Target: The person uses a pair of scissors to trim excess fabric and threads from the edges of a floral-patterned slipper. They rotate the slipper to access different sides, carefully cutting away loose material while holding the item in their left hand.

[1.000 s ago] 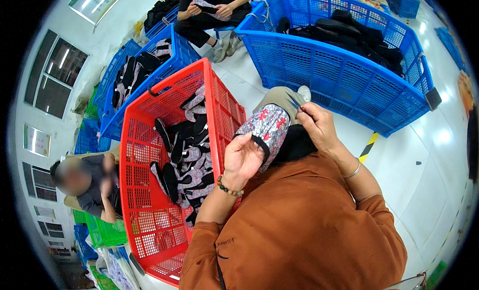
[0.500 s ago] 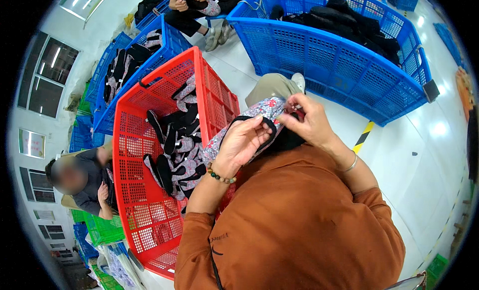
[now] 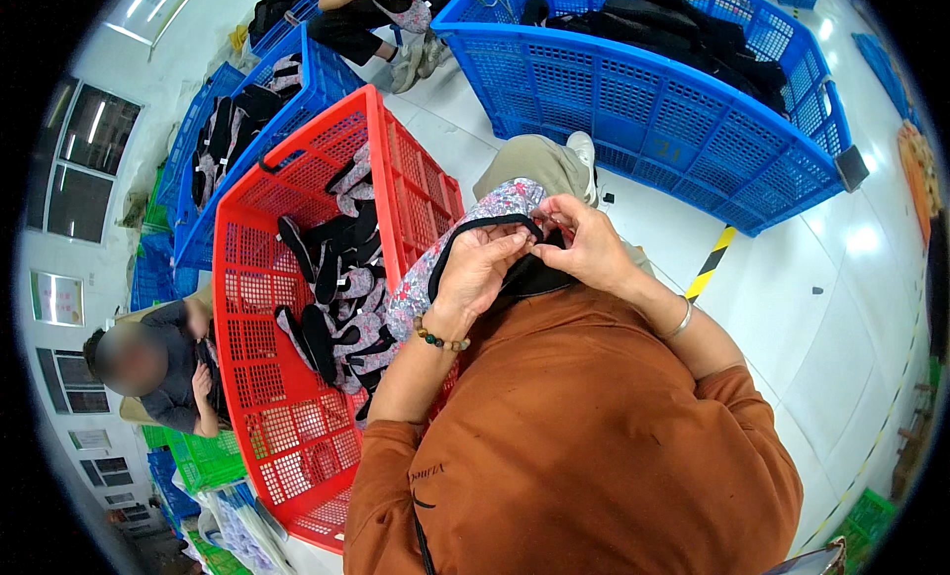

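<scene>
A floral slipper [image 3: 508, 199] with black trim lies across my lap, its opening turned toward me. My left hand [image 3: 482, 266] pinches the black trim along its near edge, with thumb and fingers together. Close beside it, my right hand [image 3: 591, 250] has thumb and fingertips closed at the same opening. Whether the right fingertips hold the trim or some small thing is too fine to make out. The slipper's inside is mostly hidden by my fingers.
At my left stands a red plastic basket [image 3: 421, 164] with several floral and black slippers [image 3: 356, 328]. A large blue crate [image 3: 643, 130] of black pieces is ahead, with another blue crate [image 3: 322, 75] behind the red one. Two people sit nearby, one far ahead, one at left.
My right hand has come down and closer to my left hand at the opening. The slipper has tilted, and the whole view has shifted slightly.
</scene>
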`<state>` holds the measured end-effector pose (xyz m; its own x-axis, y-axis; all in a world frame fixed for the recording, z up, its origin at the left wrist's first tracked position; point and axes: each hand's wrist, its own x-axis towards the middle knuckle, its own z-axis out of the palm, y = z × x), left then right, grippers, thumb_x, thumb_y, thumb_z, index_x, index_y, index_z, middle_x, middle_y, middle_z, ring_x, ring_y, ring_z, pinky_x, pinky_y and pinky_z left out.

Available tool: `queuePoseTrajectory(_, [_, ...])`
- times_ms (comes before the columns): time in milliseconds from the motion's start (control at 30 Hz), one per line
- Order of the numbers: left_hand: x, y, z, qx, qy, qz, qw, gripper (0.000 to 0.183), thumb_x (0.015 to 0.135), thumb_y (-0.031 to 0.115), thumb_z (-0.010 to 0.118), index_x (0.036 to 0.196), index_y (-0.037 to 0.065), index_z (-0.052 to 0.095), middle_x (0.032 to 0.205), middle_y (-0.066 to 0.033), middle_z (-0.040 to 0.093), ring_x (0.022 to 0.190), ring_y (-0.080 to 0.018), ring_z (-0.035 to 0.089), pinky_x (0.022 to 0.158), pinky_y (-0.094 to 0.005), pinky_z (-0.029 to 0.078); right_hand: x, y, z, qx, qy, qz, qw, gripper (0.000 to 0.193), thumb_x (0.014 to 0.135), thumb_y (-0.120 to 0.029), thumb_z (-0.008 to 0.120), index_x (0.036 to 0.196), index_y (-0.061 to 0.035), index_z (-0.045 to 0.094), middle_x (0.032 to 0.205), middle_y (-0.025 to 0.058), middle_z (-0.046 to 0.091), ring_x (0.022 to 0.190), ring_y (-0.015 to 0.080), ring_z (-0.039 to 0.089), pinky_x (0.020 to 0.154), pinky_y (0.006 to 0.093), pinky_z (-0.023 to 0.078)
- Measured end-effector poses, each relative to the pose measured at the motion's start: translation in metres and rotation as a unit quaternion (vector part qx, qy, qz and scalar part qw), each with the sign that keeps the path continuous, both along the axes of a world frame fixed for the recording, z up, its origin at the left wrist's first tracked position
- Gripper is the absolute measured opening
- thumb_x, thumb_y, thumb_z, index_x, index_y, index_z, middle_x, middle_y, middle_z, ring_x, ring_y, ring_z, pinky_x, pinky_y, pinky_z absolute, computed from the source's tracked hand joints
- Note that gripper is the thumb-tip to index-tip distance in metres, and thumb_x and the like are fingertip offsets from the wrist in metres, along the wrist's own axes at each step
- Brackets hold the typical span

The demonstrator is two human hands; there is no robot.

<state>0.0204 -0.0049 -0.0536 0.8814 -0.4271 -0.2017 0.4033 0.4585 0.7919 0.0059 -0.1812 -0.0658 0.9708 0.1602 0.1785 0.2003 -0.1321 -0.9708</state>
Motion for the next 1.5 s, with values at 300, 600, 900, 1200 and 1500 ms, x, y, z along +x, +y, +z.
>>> queuePoseTrajectory(300, [-0.035,0.020,0.039,0.382,-0.323,-0.112,0.859,0.019,0.076,0.000,0.062,0.095,0.001,0.059,0.093,-0.0086,0.058,0.082,-0.0160,0.057,0.073,-0.0268,0.047,0.009,0.001,-0.010,0.113,0.058,0.025,0.992,0.038,0.073,0.003,0.062,0.110,0.0042,0.053,0.098,0.0033,0.056,0.086,0.0084,0.050,0.077,0.0219,0.044])
queuePoseTrajectory(600, [0.048,0.039,0.064,0.385,-0.540,-0.180,0.726,0.059,0.060,-0.008,0.059,0.117,0.009,0.056,0.134,-0.0149,0.043,0.126,-0.0325,0.039,0.103,-0.0379,0.034,0.002,0.002,0.027,0.144,0.048,0.131,0.980,0.034,0.074,0.004,0.058,0.107,0.0000,0.055,0.083,-0.0037,0.047,0.069,0.0024,0.041,0.059,0.0175,0.034])
queuePoseTrajectory(900, [0.058,0.040,0.069,0.213,-0.348,-0.298,0.863,0.016,0.071,0.017,0.063,0.079,0.002,0.062,0.128,-0.0141,0.046,0.114,-0.0229,0.046,0.097,-0.0346,0.033,-0.006,-0.003,0.044,0.236,0.097,0.227,0.940,0.025,0.077,0.001,0.061,0.101,-0.0033,0.055,0.083,-0.0044,0.050,0.072,0.0023,0.043,0.064,0.0180,0.035])
queuePoseTrajectory(1200, [0.041,0.039,0.062,0.133,-0.216,-0.215,0.943,0.017,0.063,0.017,0.057,0.069,0.001,0.057,0.113,-0.0162,0.054,0.108,-0.0237,0.048,0.094,-0.0336,0.035,-0.005,0.012,0.044,0.146,0.024,0.141,0.979,0.024,0.078,-0.003,0.062,0.101,0.0001,0.056,0.082,-0.0023,0.054,0.070,0.0035,0.046,0.061,0.0202,0.040])
queuePoseTrajectory(1500, [0.132,0.039,0.031,0.332,-0.425,-0.072,0.839,0.007,0.071,0.004,0.063,0.074,-0.002,0.061,0.095,-0.0054,0.060,0.087,-0.0130,0.055,0.077,-0.0244,0.042,0.088,0.033,-0.008,0.072,-0.029,-0.027,0.997,0.022,0.079,-0.005,0.059,0.099,0.0025,0.060,0.077,-0.0013,0.056,0.069,0.0039,0.048,0.061,0.0196,0.040])
